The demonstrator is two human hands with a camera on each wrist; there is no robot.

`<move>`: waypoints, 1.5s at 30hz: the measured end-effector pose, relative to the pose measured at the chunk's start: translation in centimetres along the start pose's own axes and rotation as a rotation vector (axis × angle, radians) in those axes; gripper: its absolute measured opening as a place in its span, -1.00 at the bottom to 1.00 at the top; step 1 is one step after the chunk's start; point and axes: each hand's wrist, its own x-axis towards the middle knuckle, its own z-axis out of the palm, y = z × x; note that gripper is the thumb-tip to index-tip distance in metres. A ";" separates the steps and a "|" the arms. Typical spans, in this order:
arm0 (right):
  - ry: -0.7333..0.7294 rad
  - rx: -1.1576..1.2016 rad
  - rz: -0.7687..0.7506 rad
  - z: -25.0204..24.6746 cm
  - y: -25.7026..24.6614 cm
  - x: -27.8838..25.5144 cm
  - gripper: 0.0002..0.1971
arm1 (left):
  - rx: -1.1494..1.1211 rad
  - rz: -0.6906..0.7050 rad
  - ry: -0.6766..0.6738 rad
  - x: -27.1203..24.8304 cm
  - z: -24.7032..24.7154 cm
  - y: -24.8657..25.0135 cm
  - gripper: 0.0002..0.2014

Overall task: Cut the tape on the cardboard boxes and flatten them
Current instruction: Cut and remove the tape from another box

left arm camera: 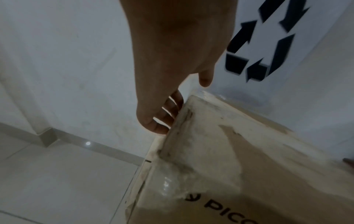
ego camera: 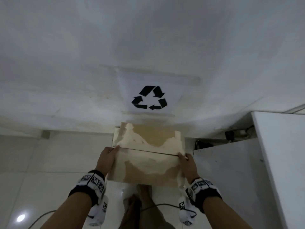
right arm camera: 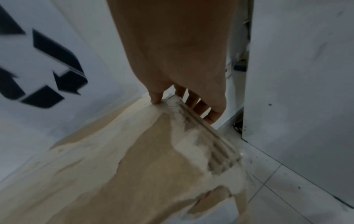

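A flattened brown cardboard box [ego camera: 146,154] with torn, pale patches is held out level above the floor, its far edge near the white wall. My left hand [ego camera: 109,154] grips its left edge [left arm camera: 172,125], thumb above the cardboard and fingers [left arm camera: 168,112] against the edge. My right hand [ego camera: 185,160] grips the right edge, thumb [right arm camera: 156,97] pressed on top and fingers [right arm camera: 199,106] curled under the corrugated edge. A dark seam [ego camera: 148,152] runs across the cardboard between the two hands. Black letters [left arm camera: 224,210] show on the near part.
A white sheet with a black recycling symbol [ego camera: 149,97] is taped to the wall straight ahead. A grey cabinet [ego camera: 239,171] and white panel [ego camera: 280,154] stand close on the right, cables [ego camera: 237,133] behind them. Pale floor tiles [ego camera: 49,162] and a skirting [left arm camera: 76,139] lie left. A cable [ego camera: 166,204] trails below.
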 end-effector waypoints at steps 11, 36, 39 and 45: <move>0.281 0.216 -0.171 -17.7 1.4 -12.3 -0.66 | 0.122 0.348 -0.084 -15.1 5.0 9.4 -0.43; 0.227 0.855 -0.583 -61.9 16.1 -16.5 -0.72 | -0.358 0.350 -0.739 -46.5 45.7 20.7 -0.23; 0.242 0.841 -0.549 -63.8 17.5 -16.4 -0.71 | -0.327 0.207 -0.658 -45.2 47.8 21.1 0.05; 0.345 0.850 -0.506 -65.6 19.3 -14.7 -0.69 | -0.266 0.140 -0.673 -47.6 49.7 21.7 -0.73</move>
